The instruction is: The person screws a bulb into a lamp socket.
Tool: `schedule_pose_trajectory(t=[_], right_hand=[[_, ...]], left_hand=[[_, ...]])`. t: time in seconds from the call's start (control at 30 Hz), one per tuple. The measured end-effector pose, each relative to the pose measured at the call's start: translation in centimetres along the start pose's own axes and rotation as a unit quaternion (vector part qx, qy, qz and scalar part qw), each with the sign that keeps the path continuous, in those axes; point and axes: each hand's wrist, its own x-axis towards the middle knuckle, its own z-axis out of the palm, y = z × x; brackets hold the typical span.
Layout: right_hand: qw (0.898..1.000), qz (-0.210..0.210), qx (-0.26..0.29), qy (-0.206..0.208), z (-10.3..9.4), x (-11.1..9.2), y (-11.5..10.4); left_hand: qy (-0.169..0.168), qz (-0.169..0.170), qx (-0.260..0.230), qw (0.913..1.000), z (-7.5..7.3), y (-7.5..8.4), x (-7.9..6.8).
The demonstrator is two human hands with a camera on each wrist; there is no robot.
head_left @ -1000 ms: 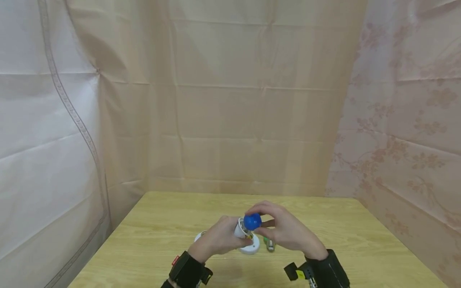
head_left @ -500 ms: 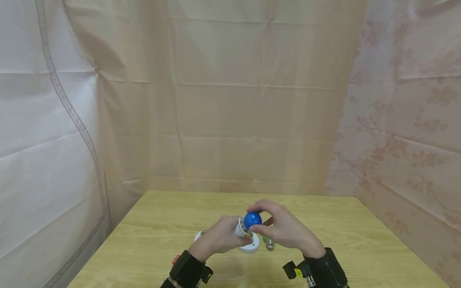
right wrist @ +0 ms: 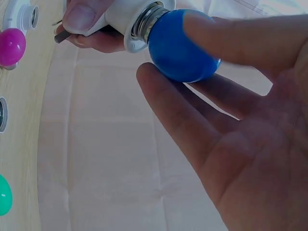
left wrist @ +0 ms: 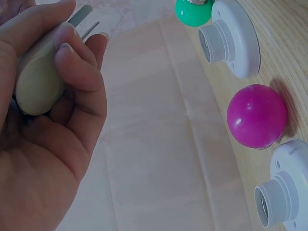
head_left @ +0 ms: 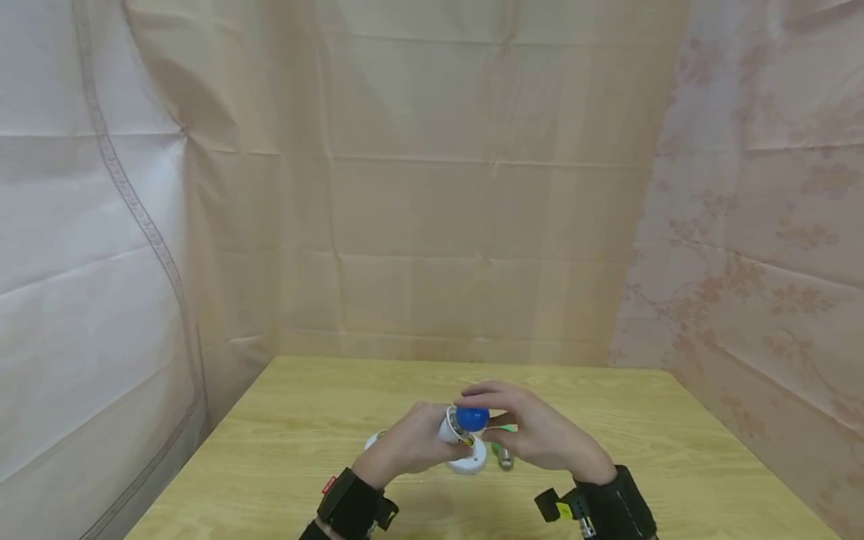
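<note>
My left hand (head_left: 415, 442) grips a white plug-in lamp socket (head_left: 448, 429). Two metal prongs (left wrist: 81, 17) stick out past its fingers in the left wrist view. A round blue light bulb (right wrist: 178, 48) sits with its silver threaded base (right wrist: 148, 21) at the socket's mouth, part of the thread still showing. Around that bulb curve the thumb and fingers of my right hand (head_left: 540, 431). Its thumb overlaps the blue globe in the right wrist view, with fingertips close along the other side. Both hands are raised over the wooden table (head_left: 324, 397).
White round lamp holders (left wrist: 243, 38) stand on the table beyond the hands. A magenta bulb (left wrist: 257, 116) lies between two of them in the left wrist view. Close by is a green bulb (left wrist: 193, 11), its silver base (head_left: 505, 459) seen below my right hand. Cloth curtains (head_left: 432, 225) surround the table.
My right fingers have shifted around the blue bulb: the thumb was up over its front half a second ago and is now lower. The left hand and socket stay in place.
</note>
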Motion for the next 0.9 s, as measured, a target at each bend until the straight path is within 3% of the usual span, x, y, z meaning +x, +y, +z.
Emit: schedule_pose_trajectory(t=[0.23, 0.53, 0.9], right_hand=[[1.0, -0.01, -0.004, 0.001, -0.03, 0.09, 0.23], [1.0, -0.006, 0.004, 0.003, 0.02, 0.28, 0.34], [0.999, 0.035, 0.008, 0.01, 0.23, 0.25, 0.02]], left_hand=[[0.004, 0.009, 0.0, 0.9999, 0.0, 0.12, 0.02], [0.0, -0.009, -0.01, 0.9999, -0.19, 0.3, -0.04], [-0.009, -0.017, -0.018, 0.9997, -0.05, 0.28, 0.04]])
